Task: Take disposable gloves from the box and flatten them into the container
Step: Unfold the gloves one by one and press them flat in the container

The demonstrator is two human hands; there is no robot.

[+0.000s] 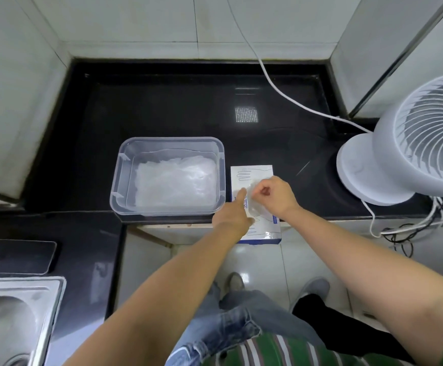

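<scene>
Pinching a glove (pixel 255 204) over the box (pixel 257 171), the right hand (pixel 277 194) holds what is likely weightless, clingy film; the left hand (pixel 231 215) pins the box with a straight finger.

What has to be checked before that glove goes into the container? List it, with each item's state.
1. Grip: the right hand pinches a clear glove over the box. Ok.
2. Box steadied: the left hand lays a straight forefinger on its top. Ok.
3. Box seated: its near end overhangs the counter edge. Not ok.
4. Container open with room: it has no lid on, and the flattened gloves lie low inside. Ok.
5. Glove fully free of the box: cannot tell.
6. Fan beside the box is off, so nothing blows about: cannot tell.
</scene>
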